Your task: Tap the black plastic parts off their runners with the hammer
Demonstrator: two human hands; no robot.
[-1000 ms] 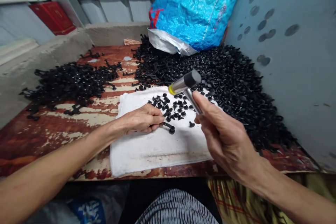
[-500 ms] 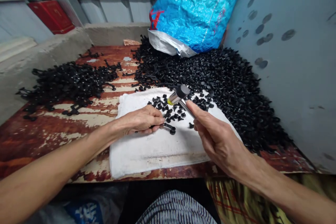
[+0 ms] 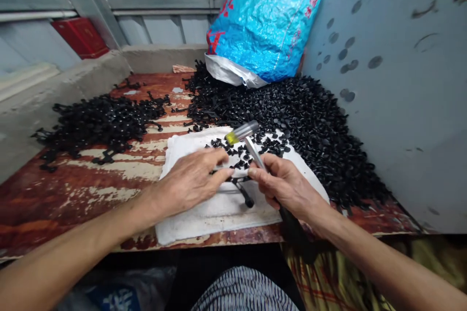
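My right hand [image 3: 288, 184] is wrapped round a small mallet [image 3: 251, 148] with a metal head, a yellow face at the left end and a dark handle. Its thumb and fingertips also come close to a thin black part with round knobbed ends [image 3: 248, 201]; whether they pinch it I cannot tell. My left hand [image 3: 193, 177] hovers over the white cloth [image 3: 219, 216], thumb and index finger apart, slightly blurred. Part of the black piece lies between the two hands. Several small black studs [image 3: 241, 160] are scattered on the cloth just beyond my fingers.
A large heap of black studs [image 3: 321, 131] spreads at the right under a blue plastic sack [image 3: 262, 24]. To the left is a pile of black knobbed parts [image 3: 105, 126] on the worn red-brown tabletop [image 3: 120, 189]. A grey panel [image 3: 394, 121] borders the right side.
My left hand has let go of the black part and its fingers have spread. My right hand has come down and left, turning the mallet. The view has tilted slightly.
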